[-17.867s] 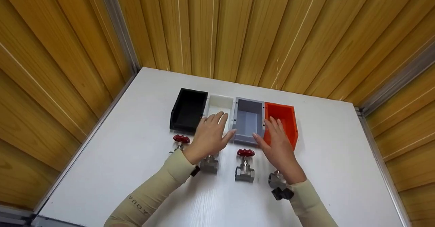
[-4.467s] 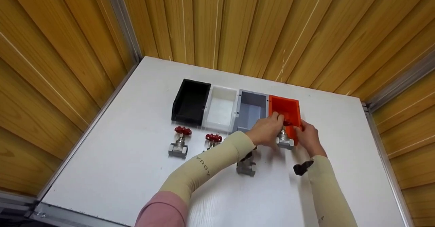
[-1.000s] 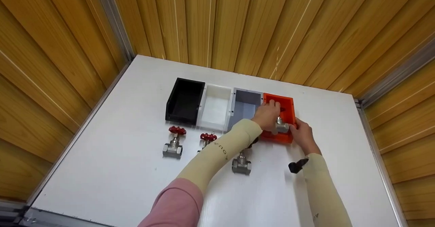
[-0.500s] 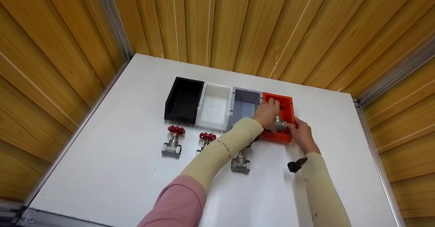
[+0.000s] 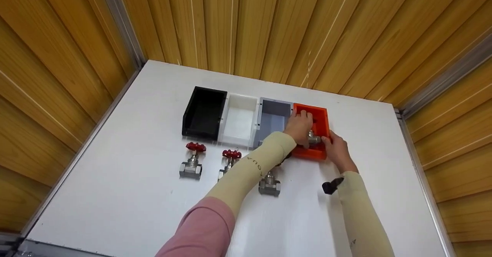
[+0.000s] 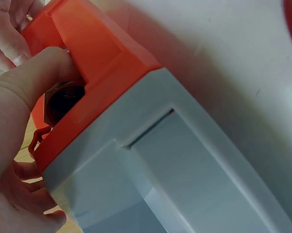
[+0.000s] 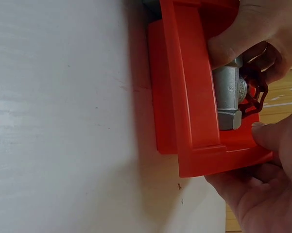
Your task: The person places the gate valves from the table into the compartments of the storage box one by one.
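We look down on a white desk (image 5: 127, 195), marked by a few small dark specks. Wood-plank walls enclose it on three sides: the back wall (image 5: 250, 26), the left wall (image 5: 50, 76) and the right wall (image 5: 461, 134). We count two grey metal posts at the corners, the left post (image 5: 123, 22) and the right post (image 5: 449, 79). Four bins sit side by side in one row toward the back, from left to right a black bin (image 5: 205, 112), a white bin (image 5: 239, 120), a grey bin (image 5: 275, 112) and an orange bin (image 5: 309, 154). We count four valves of grey metal with red handwheels. Three are on the desk in front of the row: the first valve (image 5: 191, 168) near the black bin, the second valve (image 5: 231, 154) partly covered by the left forearm, and the third valve (image 5: 270, 187), its handwheel mostly hidden behind that arm. The fourth valve (image 5: 313, 139) is inside the orange bin; we cannot tell whether it touches the bottom. Of the two hands, the left hand (image 5: 300, 127) grips this valve, thumb against its body, while the right hand (image 5: 337, 151) pinches the orange bin's side wall, thumb inside and fingers outside.
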{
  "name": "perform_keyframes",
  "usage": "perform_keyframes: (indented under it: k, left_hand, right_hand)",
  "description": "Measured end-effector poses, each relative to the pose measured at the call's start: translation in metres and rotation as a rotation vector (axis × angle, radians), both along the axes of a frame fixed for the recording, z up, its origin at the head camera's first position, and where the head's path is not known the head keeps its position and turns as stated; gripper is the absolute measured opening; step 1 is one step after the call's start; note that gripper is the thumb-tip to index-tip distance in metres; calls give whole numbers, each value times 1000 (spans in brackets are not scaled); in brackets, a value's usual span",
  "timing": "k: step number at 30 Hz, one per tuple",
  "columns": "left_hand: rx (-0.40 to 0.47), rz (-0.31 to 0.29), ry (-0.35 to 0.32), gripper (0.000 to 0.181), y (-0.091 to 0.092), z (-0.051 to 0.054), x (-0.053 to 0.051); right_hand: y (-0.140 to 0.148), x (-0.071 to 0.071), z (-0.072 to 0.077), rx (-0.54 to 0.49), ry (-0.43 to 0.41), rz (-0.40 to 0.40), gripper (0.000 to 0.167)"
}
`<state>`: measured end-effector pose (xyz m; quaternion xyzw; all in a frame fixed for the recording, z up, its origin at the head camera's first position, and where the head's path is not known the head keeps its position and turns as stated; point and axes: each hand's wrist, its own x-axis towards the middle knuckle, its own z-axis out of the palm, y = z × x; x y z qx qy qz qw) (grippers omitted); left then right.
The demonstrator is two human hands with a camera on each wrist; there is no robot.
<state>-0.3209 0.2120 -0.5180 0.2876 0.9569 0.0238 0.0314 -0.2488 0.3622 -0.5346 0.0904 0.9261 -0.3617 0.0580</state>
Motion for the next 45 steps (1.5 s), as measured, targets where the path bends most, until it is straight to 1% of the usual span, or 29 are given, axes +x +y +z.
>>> perform_keyframes:
  k: [6,12,18,22,25,30,36,43,45]
  left_hand:
    - [-11,-5,-4,93,2,-2,-1]
    - [-27,-4,1,95,4,-5,-4]
    - [-39,-10,5,93,5,-7,-7]
    - [-56,-19,29,89,5,-11,-8]
    - [-68,-25,46,88,5,-12,-8]
    - [-70,-28,38,86,6,-11,-6]
    - [-113,-34,42,82,7,-10,-5]
    - [-173,-41,59,79,8,-11,-5]
    - [-192,-43,61,74,8,-11,-5]
  right_hand:
    - [1,0,-2,-18,-12,-7,51]
    - [1,-1,0,-26,-27,-9,51]
    - [0,-2,1,-31,-20,-6,51]
    - [-1,-2,0,-23,-3,-8,51]
    - [-1,-1,-1,-20,13,-10,51]
    - [0,0,0,-22,17,-8,51]
    - [1,0,0,-7,23,-10,50]
    - [1,0,-1,-21,6,-17,50]
    - [2,0,-1,-25,0,-15,51]
